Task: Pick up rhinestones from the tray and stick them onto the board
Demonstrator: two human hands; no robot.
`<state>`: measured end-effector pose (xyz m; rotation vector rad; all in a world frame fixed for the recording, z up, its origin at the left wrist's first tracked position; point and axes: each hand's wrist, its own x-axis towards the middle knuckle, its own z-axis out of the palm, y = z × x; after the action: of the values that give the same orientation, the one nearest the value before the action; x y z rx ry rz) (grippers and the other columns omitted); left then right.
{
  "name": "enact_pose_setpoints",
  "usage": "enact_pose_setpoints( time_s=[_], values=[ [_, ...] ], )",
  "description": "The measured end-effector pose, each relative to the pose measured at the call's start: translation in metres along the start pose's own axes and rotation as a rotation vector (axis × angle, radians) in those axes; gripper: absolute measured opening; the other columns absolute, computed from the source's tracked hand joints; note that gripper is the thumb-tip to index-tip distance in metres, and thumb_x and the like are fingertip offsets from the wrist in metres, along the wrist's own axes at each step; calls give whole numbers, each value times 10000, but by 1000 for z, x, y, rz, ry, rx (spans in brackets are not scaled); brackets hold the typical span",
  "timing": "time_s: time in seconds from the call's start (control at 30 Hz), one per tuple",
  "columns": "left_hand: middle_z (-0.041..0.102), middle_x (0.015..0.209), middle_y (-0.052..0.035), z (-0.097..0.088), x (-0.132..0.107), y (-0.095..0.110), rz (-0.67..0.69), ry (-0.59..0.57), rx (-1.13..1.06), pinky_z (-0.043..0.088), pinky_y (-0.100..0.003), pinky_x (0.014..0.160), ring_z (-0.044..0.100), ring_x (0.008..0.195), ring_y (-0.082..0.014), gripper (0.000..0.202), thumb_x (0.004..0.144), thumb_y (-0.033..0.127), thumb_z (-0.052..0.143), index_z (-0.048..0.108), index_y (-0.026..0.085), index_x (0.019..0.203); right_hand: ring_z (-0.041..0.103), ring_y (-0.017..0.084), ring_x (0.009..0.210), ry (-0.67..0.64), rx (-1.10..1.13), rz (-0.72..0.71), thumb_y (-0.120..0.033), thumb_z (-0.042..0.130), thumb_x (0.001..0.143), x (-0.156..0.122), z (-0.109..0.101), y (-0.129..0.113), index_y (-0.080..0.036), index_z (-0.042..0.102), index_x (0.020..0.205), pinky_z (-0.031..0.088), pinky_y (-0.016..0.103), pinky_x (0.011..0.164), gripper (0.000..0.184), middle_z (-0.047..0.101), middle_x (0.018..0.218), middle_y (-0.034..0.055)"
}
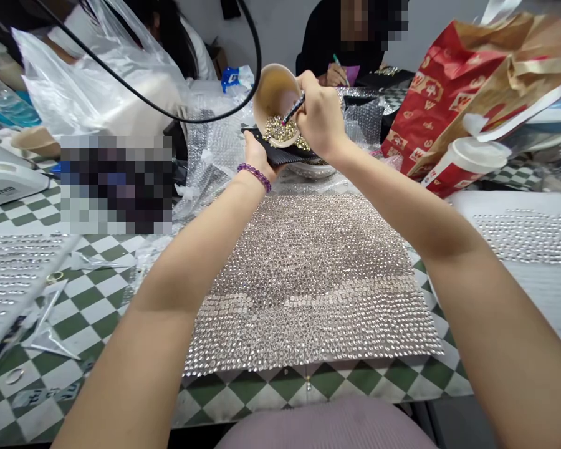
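Note:
My right hand (pixel 320 113) is shut on a slim black pick (pixel 293 108), whose tip reaches into a tilted beige bowl (pixel 272 93) holding gold rhinestones (pixel 279 130). My left hand (pixel 256 154) is below the bowl, palm up, holding a black ridged tray (pixel 273 151) that the bowl appears to rest on. A purple beaded bracelet (pixel 255 176) circles my left wrist. Under my forearms lies a large sheet of densely set clear rhinestones (pixel 308 293), which neither hand touches.
Green-and-white checked cloth (pixel 88 299) covers the table, with bubble wrap (pixel 215 156) behind the sheet. A red paper bag (pixel 467 87) and a lidded paper cup (pixel 467 163) stand at right. A co-worker's hand (pixel 337 75) holds a green pen at the back.

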<state>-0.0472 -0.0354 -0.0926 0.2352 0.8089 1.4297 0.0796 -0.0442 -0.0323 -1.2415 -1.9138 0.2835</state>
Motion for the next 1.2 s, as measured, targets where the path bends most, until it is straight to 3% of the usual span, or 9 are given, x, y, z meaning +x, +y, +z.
enact_pose_setpoints(
  time_s=[0.27,0.43,0.67,0.87,1.03,1.13,1.2],
  values=[
    [672,1225,-49,1,-4,1,6,-7,18,520,-424,946,553,1230,-259,647,901,682,284,536,284,1346,494,362,1135,-47,-48,-24,-427,423,664,2,-3,1,-527,501,1020,353,486,757,378,674,1082,-1],
    [659,1252,-85,2,-5,2,33,53,8,542,-431,910,605,1173,-271,617,917,650,323,544,259,1339,544,332,1029,-26,-188,-83,-332,363,725,1,-2,4,-501,497,1066,344,480,865,404,664,1014,38],
    [612,1322,-92,1,-8,3,34,47,6,539,-383,912,585,1205,-257,624,933,636,294,533,234,1346,545,327,1043,-47,-240,-66,-314,367,731,-2,-2,1,-496,476,1176,377,480,895,493,658,1020,51],
    [626,1295,-90,2,-10,3,36,56,22,497,-433,974,586,1194,-269,655,931,652,280,534,209,1341,583,279,1014,-10,-321,-92,-206,314,762,2,-2,6,-476,483,1085,420,433,900,454,670,1015,26],
    [650,1236,-93,1,-17,6,30,96,38,499,-425,966,568,1200,-258,651,933,643,286,517,206,1356,591,275,973,88,-289,-62,-190,388,728,10,-4,23,-450,474,895,442,433,879,321,669,958,25],
    [662,1201,-72,1,-22,8,37,85,35,504,-417,956,565,1186,-245,622,938,634,286,509,235,1359,587,249,945,171,-90,67,-240,497,700,20,-2,44,-390,456,780,462,422,843,174,666,935,31],
    [663,1192,-55,1,-26,8,44,96,34,508,-414,945,568,1181,-236,595,940,633,283,505,268,1355,585,220,827,176,79,215,-362,551,715,28,1,62,-350,455,762,486,401,707,107,657,835,35]
  ],
)
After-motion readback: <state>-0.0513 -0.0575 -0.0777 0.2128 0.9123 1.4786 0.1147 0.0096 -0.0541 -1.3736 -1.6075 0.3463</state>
